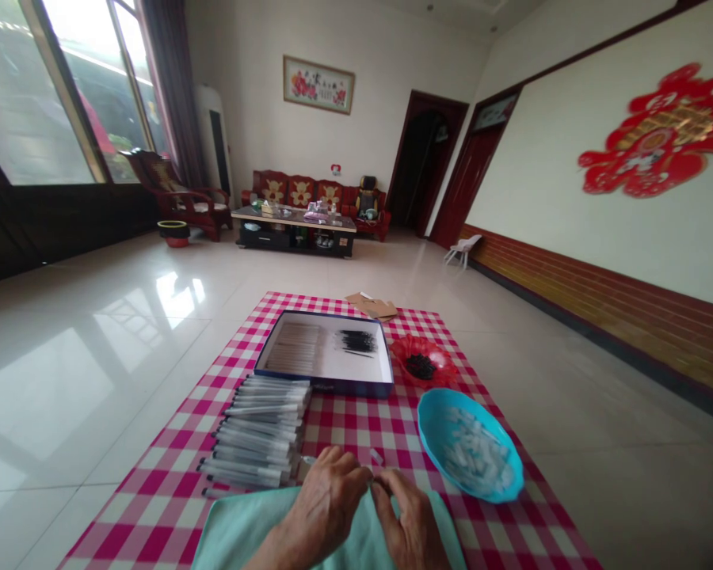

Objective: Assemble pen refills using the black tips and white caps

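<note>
My left hand (331,492) is closed in a fist-like grip above a mint-green cloth (253,526). A pale pen (308,459) sticks out from its left side, mostly hidden by the fingers. My right hand (408,518) is pinched closed, its fingertips meeting my left hand's; whatever lies between them is too small to make out. Just beyond the fingers, a small whitish cap (376,457) lies on the checked tablecloth (356,416). Left of my hands, a pile of whitish pens (258,431) with dark ends lies side by side.
A shallow box (333,382) holds clear tubes (294,346) and slim black parts (358,341). To the right stand a red petal-shaped bowl (443,366) with black pieces and a blue bowl (428,427) of translucent caps. Brown cardboard (373,306) lies at the far edge.
</note>
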`<state>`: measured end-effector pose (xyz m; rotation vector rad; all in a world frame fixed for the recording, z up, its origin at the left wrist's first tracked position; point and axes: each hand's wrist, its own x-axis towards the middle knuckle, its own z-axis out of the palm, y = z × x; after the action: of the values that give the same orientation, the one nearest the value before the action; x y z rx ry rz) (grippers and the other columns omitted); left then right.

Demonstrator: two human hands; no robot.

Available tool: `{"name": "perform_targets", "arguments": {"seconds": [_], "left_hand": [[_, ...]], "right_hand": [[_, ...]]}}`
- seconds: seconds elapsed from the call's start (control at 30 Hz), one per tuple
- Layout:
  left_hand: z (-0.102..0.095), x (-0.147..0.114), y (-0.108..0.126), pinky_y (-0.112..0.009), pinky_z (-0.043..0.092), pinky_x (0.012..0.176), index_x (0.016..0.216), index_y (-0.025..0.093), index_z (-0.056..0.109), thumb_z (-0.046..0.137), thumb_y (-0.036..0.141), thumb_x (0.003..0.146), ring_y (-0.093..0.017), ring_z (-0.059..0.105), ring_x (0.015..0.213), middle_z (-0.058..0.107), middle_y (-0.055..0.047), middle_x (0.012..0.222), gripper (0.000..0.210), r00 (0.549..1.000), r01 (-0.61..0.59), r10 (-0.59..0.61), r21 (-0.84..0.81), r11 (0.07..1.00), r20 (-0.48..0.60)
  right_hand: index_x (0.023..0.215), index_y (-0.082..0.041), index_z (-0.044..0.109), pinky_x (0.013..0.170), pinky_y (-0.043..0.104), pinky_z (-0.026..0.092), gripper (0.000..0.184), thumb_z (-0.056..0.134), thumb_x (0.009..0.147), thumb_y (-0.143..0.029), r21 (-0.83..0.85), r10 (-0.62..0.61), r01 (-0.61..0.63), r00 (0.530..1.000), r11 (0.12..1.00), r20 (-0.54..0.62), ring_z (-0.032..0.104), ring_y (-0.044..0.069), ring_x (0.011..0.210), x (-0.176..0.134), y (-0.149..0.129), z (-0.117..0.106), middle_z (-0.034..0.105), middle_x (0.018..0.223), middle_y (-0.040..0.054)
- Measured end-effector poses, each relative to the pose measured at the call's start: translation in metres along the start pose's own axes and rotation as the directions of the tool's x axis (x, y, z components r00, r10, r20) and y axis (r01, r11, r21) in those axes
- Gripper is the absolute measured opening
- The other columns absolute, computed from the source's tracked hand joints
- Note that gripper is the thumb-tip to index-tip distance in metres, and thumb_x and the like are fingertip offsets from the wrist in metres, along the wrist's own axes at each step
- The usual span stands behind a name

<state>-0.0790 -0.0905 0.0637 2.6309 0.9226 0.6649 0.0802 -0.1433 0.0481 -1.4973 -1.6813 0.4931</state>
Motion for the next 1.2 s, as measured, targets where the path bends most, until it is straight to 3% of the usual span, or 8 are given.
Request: {"name": "perform_targets", "arguments": {"seconds": [0.17, 0.27, 0.43, 0.6, 0.7, 0.77, 1.0, 1.2], "left_hand": [[-0.004, 0.001, 0.003, -0.032, 0.040, 0.069, 0.080, 0.019, 0.060, 0.045, 0.014, 0.090, -0.019, 0.052, 0.072, 0.060, -0.003, 0.076, 0.019, 1.000, -0.012, 0.012, 0.004, 1.000, -0.014], [-0.005, -0.002, 0.002, -0.036, 0.042, 0.078, 0.097, 0.022, 0.063, 0.047, 0.017, 0.090, -0.021, 0.056, 0.085, 0.063, -0.007, 0.092, 0.018, 0.981, -0.014, 0.003, -0.055, 0.998, -0.192], [0.005, -0.008, -0.007, -0.027, 0.044, 0.064, 0.084, 0.019, 0.067, 0.052, 0.032, 0.090, -0.017, 0.059, 0.067, 0.064, -0.005, 0.073, 0.021, 0.866, 0.209, -0.364, -0.413, 0.887, -0.344], [0.020, -0.002, -0.011, -0.024, 0.044, 0.053, 0.093, 0.014, 0.068, 0.060, 0.054, 0.080, -0.016, 0.060, 0.057, 0.064, -0.003, 0.061, 0.043, 0.735, 0.356, -0.670, -0.898, 0.257, 0.100], [0.022, 0.002, -0.014, -0.025, 0.048, 0.059, 0.095, 0.013, 0.066, 0.071, 0.048, 0.071, -0.015, 0.062, 0.062, 0.066, -0.003, 0.069, 0.043, 0.636, 0.247, -0.704, -0.948, -0.202, 0.316], [0.019, 0.002, -0.017, -0.023, 0.048, 0.057, 0.098, 0.013, 0.065, 0.075, 0.040, 0.069, -0.012, 0.061, 0.058, 0.064, -0.002, 0.069, 0.040, 0.599, 0.206, -0.700, -0.919, -0.336, 0.390], [0.016, -0.005, -0.017, -0.020, 0.038, 0.039, 0.098, 0.013, 0.062, 0.065, 0.041, 0.074, -0.009, 0.050, 0.046, 0.055, 0.003, 0.062, 0.036, 0.637, 0.311, -0.662, -0.917, -0.248, 0.395], [0.030, -0.011, -0.019, -0.019, 0.022, 0.038, 0.097, 0.010, 0.066, 0.058, 0.051, 0.077, -0.006, 0.030, 0.036, 0.045, 0.007, 0.046, 0.047, 0.766, 0.469, -0.575, -0.862, 0.192, 0.288]], "right_hand": [[0.069, -0.021, 0.057, 0.054, 0.024, 0.043, 0.034, 0.043, 0.093, -0.040, 0.048, 0.116, -0.118, 0.992, 0.992, 0.042, 0.057, 0.015, 0.055, -0.003, 0.002, 0.004, 0.061, 0.060, 0.0003], [0.064, -0.021, 0.055, 0.048, 0.024, 0.039, 0.042, 0.041, 0.092, -0.048, 0.112, 0.240, -0.236, 0.970, 0.965, -0.024, 0.054, 0.014, 0.049, -0.004, 0.005, 0.007, 0.057, 0.053, -0.0004], [0.063, -0.022, 0.057, 0.052, 0.026, 0.046, 0.048, 0.040, 0.088, -0.060, 0.327, 0.440, -0.383, 0.891, 0.864, -0.117, 0.060, 0.018, 0.052, -0.003, 0.002, 0.008, 0.061, 0.052, 0.0020], [0.058, -0.022, 0.054, 0.046, 0.025, 0.043, 0.053, 0.039, 0.088, -0.062, 0.405, 0.403, -0.374, 0.915, 0.834, 0.014, 0.054, 0.015, 0.045, -0.010, -0.012, 0.027, 0.058, 0.048, 0.0016], [0.059, -0.022, 0.056, 0.044, 0.025, 0.040, 0.052, 0.036, 0.090, -0.058, 0.312, 0.334, -0.349, 0.937, 0.884, 0.102, 0.053, 0.016, 0.045, -0.009, -0.013, 0.033, 0.058, 0.050, 0.0022], [0.064, -0.022, 0.060, 0.051, 0.027, 0.044, 0.046, 0.036, 0.093, -0.049, 0.164, 0.238, -0.239, 0.971, 0.957, 0.027, 0.057, 0.018, 0.054, -0.002, -0.006, 0.030, 0.062, 0.059, 0.0042], [0.087, -0.022, 0.066, 0.062, 0.030, 0.050, 0.015, 0.051, 0.084, -0.025, -0.319, 0.022, -0.083, 0.981, 0.944, -0.191, 0.063, 0.022, 0.072, 0.027, 0.040, 0.017, 0.063, 0.080, 0.0074], [0.087, -0.021, 0.060, 0.068, 0.028, 0.052, 0.015, 0.045, 0.088, -0.023, -0.155, 0.006, -0.031, 0.987, 0.987, -0.162, 0.063, 0.019, 0.076, 0.026, 0.046, 0.023, 0.063, 0.084, 0.0059]]}}
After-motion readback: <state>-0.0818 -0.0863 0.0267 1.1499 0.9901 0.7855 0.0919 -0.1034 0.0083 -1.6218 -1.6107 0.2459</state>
